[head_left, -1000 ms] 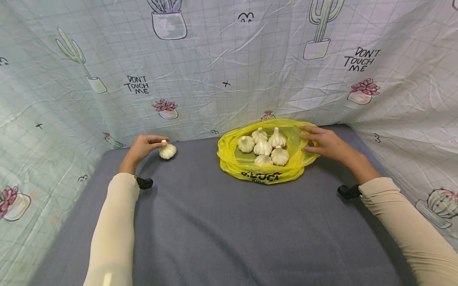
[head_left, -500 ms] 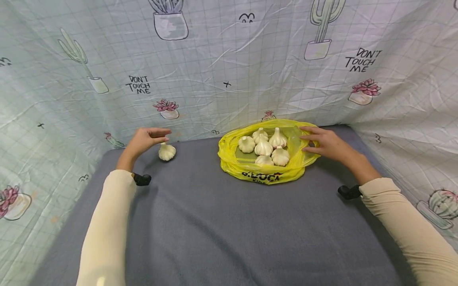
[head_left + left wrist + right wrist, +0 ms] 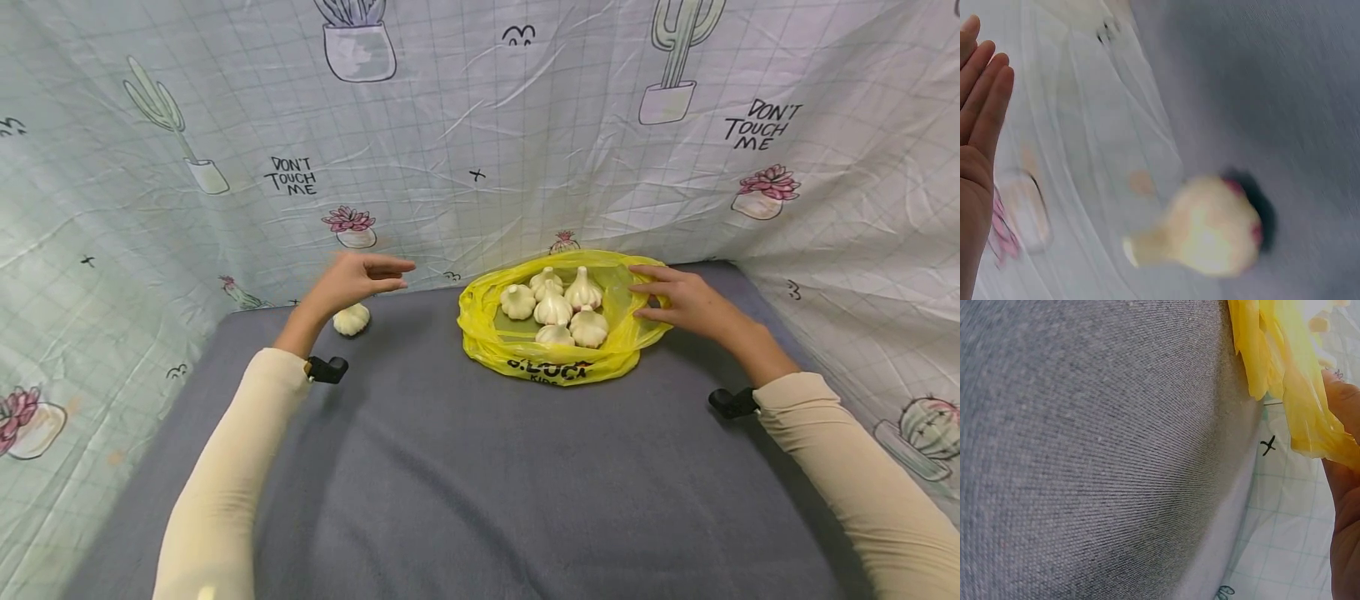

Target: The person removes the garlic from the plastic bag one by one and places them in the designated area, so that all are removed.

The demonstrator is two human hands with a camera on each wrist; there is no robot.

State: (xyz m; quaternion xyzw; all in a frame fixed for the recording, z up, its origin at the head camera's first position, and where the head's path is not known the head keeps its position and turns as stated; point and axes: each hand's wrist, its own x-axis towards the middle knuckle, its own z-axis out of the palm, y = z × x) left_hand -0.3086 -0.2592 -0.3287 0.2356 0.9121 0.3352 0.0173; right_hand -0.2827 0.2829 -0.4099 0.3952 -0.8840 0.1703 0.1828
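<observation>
My left hand (image 3: 347, 282) is in the air over the table's far left, fingers stretched out to the right and holding nothing. Behind and just below it a single garlic bulb (image 3: 351, 322) sits on the cloth, its stem hidden by the hand. The left wrist view shows that bulb (image 3: 1213, 231) blurred, apart from the straight fingers (image 3: 996, 103). A yellow plastic bag (image 3: 474, 329) lies with its mouth spread wide, several garlic bulbs (image 3: 552, 308) inside. At its right side my right hand (image 3: 693, 304) holds the rim; the right wrist view has the bag (image 3: 1310, 412) bunched against the thumb.
Grey cloth (image 3: 480, 483) covers the table. A patterned curtain (image 3: 450, 108) with cactus drawings hangs right behind the table's far edge and along both sides. A black wrist camera (image 3: 327, 369) sits on the left wrist, another black camera (image 3: 731, 403) on the right.
My left hand has let go of the single bulb's stem, lifted off and moved right. That bulb stays where it was. The right hand and the bag have not moved.
</observation>
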